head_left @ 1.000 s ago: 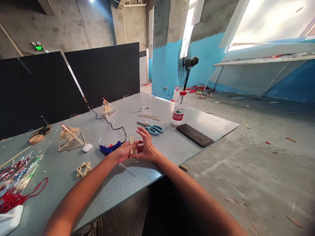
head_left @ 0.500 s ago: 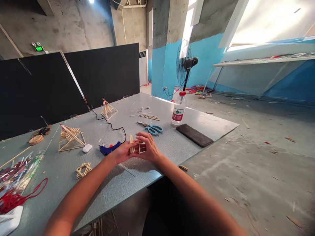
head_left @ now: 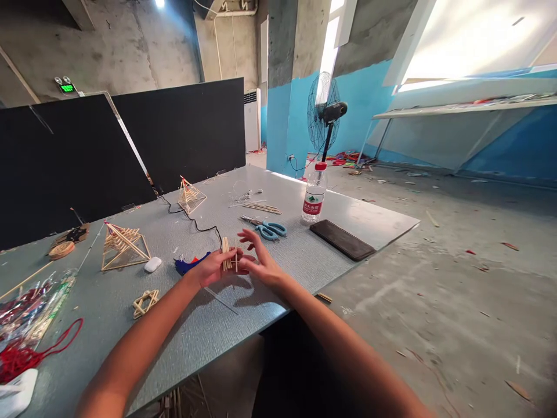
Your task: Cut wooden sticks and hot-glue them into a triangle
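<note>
My left hand (head_left: 213, 268) is closed around a small bundle of thin wooden sticks (head_left: 225, 253), held upright just above the grey table (head_left: 278, 255). My right hand (head_left: 260, 261) meets it from the right; its thumb and forefinger pinch a single stick (head_left: 236, 256) standing beside the bundle, while the other fingers stretch out. A blue glue gun (head_left: 188, 264) lies right behind my left hand, its black cord (head_left: 204, 227) running to the back.
Teal scissors (head_left: 270, 230), loose sticks (head_left: 261, 206), a water bottle (head_left: 314, 197) and a dark flat case (head_left: 342, 239) lie beyond my hands. Stick pyramids (head_left: 122, 245) (head_left: 190, 194), a stick star (head_left: 145, 302) and red cord (head_left: 30, 354) sit left. The table edge (head_left: 261, 325) runs close to my body.
My right hand closed onto the bundle half a second ago, then drew one stick out to the side. Both hands shifted slightly left and up.
</note>
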`<state>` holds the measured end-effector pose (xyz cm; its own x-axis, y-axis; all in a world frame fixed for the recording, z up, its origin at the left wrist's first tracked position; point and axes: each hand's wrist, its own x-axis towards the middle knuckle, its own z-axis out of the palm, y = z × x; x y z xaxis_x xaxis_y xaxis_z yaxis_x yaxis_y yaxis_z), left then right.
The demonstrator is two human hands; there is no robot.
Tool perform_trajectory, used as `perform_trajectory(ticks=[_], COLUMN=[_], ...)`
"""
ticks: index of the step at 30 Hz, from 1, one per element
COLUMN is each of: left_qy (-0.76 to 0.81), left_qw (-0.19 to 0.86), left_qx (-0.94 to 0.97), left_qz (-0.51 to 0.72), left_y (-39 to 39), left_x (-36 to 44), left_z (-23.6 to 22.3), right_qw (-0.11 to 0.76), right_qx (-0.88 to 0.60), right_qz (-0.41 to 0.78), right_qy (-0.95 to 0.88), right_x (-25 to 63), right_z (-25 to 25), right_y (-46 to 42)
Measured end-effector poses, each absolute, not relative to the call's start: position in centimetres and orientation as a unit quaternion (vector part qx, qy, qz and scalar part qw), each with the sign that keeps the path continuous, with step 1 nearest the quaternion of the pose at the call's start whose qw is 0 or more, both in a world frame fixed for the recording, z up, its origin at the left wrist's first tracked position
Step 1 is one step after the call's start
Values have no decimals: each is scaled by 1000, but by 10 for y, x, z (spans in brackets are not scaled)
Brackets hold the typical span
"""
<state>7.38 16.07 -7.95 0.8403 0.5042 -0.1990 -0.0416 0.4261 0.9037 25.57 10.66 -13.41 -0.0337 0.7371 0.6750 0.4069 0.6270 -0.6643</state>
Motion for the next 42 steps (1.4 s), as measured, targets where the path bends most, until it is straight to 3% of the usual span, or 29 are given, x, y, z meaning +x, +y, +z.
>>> perform_trajectory(ticks=[3,9,13,17,22,27,42], left_qy=[195,188,201,207,224,228,158], left_qw=[817,818,801,768,686,625,578], left_qx=[528,541,554,603,684,721,779], left_qz=[122,-57,-111,-60,110,197,182], left_y=[157,149,146,144,146,151,150], left_x=[70,73,76,78,83,91,93], left_z=[-72,-75,-83,-84,-83,-98,-125], right_qw=[528,460,426,416,400,362,260], right_qx=[-402,-331,-300,-301,-342,-373,-382], right_qz=[238,301,312,303,247,246,238], right_qy=[-709,-767,-794,-803,-813,-818,-854], right_x=[254,246,241,245,271,283,276], right_z=[-131,-114,-111,-103,-87,-99,-125], right_y=[109,100,95,94,99,102,91])
